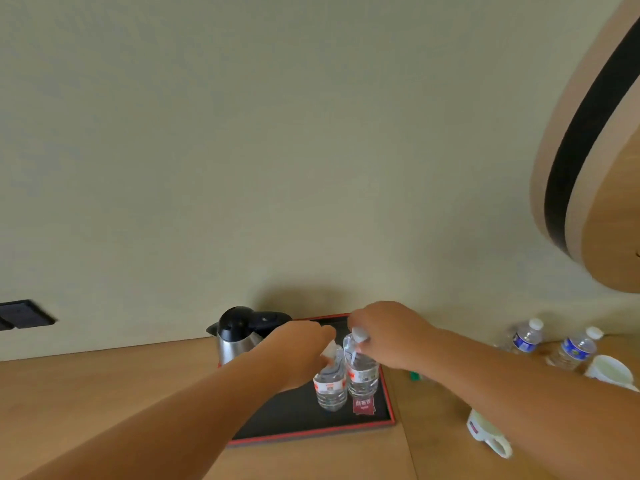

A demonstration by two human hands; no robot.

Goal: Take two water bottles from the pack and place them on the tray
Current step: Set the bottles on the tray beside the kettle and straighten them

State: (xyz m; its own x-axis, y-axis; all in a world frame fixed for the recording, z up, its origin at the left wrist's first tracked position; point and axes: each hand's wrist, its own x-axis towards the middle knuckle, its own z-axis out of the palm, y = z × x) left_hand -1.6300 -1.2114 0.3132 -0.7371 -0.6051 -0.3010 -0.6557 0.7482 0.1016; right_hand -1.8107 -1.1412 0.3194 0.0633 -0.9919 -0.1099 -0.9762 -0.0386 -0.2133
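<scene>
Two red-labelled bottles [346,379] stand on tray [311,436], writing unreadable.

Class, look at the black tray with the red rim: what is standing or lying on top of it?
On the tray stand two water bottles, side by side, a hand at each cap, with a small red packet before them. The kettle hides the far left corner; the forearms cover more.

Hands [346,341] gripping two bottles [346,379] on tray [304,434].
</scene>
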